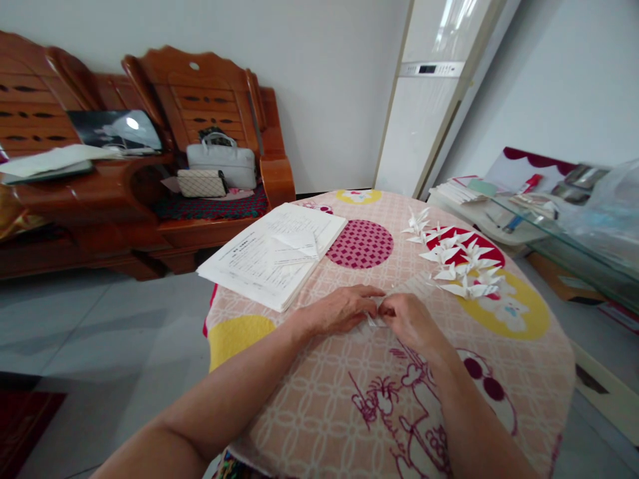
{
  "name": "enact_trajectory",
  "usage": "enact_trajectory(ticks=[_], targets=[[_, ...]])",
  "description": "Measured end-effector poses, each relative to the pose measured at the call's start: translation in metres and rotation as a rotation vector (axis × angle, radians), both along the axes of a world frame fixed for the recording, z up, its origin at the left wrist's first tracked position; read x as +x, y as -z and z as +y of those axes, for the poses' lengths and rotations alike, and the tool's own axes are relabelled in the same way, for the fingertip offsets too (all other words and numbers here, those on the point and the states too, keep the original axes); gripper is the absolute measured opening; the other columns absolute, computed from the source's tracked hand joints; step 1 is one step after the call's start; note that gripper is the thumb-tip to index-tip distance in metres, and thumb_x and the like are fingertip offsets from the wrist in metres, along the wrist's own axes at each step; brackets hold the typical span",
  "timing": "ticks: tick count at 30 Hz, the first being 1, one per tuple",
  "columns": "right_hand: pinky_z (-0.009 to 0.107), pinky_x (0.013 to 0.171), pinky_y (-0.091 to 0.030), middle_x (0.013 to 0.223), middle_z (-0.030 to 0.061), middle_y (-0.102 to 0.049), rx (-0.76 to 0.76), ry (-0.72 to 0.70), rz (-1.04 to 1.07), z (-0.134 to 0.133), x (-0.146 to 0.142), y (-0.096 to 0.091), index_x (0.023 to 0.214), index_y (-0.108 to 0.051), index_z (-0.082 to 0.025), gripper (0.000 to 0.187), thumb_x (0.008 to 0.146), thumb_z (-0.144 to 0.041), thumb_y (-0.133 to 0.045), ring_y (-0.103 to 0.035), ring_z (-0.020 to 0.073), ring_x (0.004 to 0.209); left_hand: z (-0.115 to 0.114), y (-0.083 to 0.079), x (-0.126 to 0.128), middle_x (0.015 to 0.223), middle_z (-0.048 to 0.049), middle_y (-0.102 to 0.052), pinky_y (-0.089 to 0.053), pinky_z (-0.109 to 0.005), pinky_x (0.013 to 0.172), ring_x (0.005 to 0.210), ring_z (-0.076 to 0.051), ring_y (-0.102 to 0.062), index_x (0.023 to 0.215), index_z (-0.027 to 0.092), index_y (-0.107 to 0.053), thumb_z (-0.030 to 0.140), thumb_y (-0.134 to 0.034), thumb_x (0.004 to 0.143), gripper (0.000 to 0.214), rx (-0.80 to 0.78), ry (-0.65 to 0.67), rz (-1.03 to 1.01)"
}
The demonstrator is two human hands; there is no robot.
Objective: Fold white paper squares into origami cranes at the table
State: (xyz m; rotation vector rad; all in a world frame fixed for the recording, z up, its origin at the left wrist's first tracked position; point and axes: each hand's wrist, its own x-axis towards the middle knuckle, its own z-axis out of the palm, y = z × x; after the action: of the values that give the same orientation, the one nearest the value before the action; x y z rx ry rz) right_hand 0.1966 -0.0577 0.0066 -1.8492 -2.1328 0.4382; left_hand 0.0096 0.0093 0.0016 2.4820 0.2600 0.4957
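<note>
Both my hands meet near the middle of the cloth-covered round table (309, 399). Between them is a small folded piece of white paper (378, 320), mostly hidden by my fingers. My left hand (344, 309) lies low over the table, its fingers bent onto the paper's left side. My right hand (408, 320) pinches the paper from the right. Beyond my right hand, several folded white paper cranes (466, 287) stand in a cluster. Left of my hands lies a stack of printed sheets (244, 259), with a folded paper piece (295, 247) on top.
A glass-topped side stand (539, 226) with papers and a plastic bag borders the table on the right. Wooden chairs (200, 86) stand at the back left, one holding a grey handbag (224, 163). A tall white air conditioner (424, 100) stands behind the table.
</note>
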Motion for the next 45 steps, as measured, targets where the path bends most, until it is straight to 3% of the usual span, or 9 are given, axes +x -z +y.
enact_trajectory(ticks=[6,12,18,22,26,33,39,45], targets=[[0.026,0.069,-0.043,0.075,0.0054,-0.07,0.027,-0.153,0.181,-0.003,0.007,0.011,0.067,-0.072,-0.018,0.029,0.067,0.0,-0.049,-0.063,0.0177,0.073,-0.004,-0.003,-0.001,0.131,-0.0115,-0.056,-0.044,-0.033,0.097,0.116,-0.024,-0.058,0.092,0.017,-0.067,-0.005,-0.049,0.074,0.034,-0.065,0.002,-0.065],[0.029,0.077,-0.046,0.088,0.0063,-0.067,0.077,-0.078,0.32,-0.02,0.004,0.01,0.083,-0.073,-0.016,0.032,0.065,-0.001,-0.051,-0.063,0.0197,0.084,-0.001,0.009,0.004,0.1,-0.0066,-0.066,-0.048,-0.03,0.084,0.092,-0.018,-0.064,0.126,0.017,-0.049,-0.002,-0.051,0.075,0.054,-0.158,-0.107,-0.077],[0.032,0.075,-0.046,0.085,0.0067,-0.061,0.091,-0.061,0.265,-0.027,-0.002,0.009,0.075,-0.068,-0.016,0.015,0.071,-0.011,-0.054,-0.06,0.0216,0.083,0.005,0.023,0.007,0.092,-0.0059,-0.068,-0.048,-0.028,0.079,0.086,-0.018,-0.065,0.124,0.014,-0.048,0.001,-0.055,0.072,0.054,-0.195,-0.168,-0.065],[0.031,0.073,-0.045,0.085,0.0054,-0.059,0.099,-0.085,0.227,-0.029,-0.002,0.012,0.077,-0.066,-0.017,0.015,0.072,-0.011,-0.054,-0.058,0.0205,0.082,0.006,0.025,0.008,0.092,-0.007,-0.069,-0.048,-0.027,0.079,0.085,-0.018,-0.066,0.123,0.011,-0.049,0.001,-0.055,0.071,0.053,-0.195,-0.165,-0.065],[0.034,0.075,-0.044,0.087,0.0064,-0.059,0.172,-0.03,0.176,-0.03,-0.009,0.019,0.072,-0.063,-0.017,0.001,0.073,-0.018,-0.063,-0.057,0.0222,0.084,0.007,0.026,0.007,0.093,-0.0081,-0.07,-0.048,-0.027,0.08,0.086,-0.018,-0.066,0.123,0.01,-0.051,0.001,-0.055,0.071,0.054,-0.194,-0.157,-0.068],[0.034,0.076,-0.044,0.081,0.0073,-0.059,0.312,-0.021,0.106,-0.028,-0.016,0.028,0.07,-0.059,-0.018,0.01,0.079,-0.015,-0.057,-0.055,0.0228,0.083,0.007,0.025,0.007,0.098,-0.0104,-0.07,-0.048,-0.03,0.084,0.089,-0.019,-0.066,0.128,0.007,-0.048,0.001,-0.056,0.071,0.058,-0.168,-0.173,-0.06],[0.035,0.077,-0.044,0.083,0.0077,-0.06,0.369,-0.022,0.045,-0.027,-0.018,0.032,0.075,-0.06,-0.019,0.01,0.081,-0.014,-0.054,-0.054,0.0232,0.085,0.007,0.025,0.008,0.112,-0.0121,-0.067,-0.047,-0.032,0.087,0.099,-0.021,-0.063,0.126,0.011,-0.051,0.005,-0.058,0.073,0.054,-0.076,-0.196,-0.067],[0.035,0.078,-0.044,0.083,0.0087,-0.061,0.389,-0.022,-0.027,-0.026,-0.021,0.034,0.077,-0.062,-0.017,0.01,0.08,-0.012,-0.055,-0.054,0.024,0.086,0.008,0.027,0.008,0.113,-0.0121,-0.067,-0.047,-0.031,0.086,0.099,-0.021,-0.063,0.126,0.01,-0.052,0.007,-0.058,0.073,0.054,-0.063,-0.201,-0.066]])
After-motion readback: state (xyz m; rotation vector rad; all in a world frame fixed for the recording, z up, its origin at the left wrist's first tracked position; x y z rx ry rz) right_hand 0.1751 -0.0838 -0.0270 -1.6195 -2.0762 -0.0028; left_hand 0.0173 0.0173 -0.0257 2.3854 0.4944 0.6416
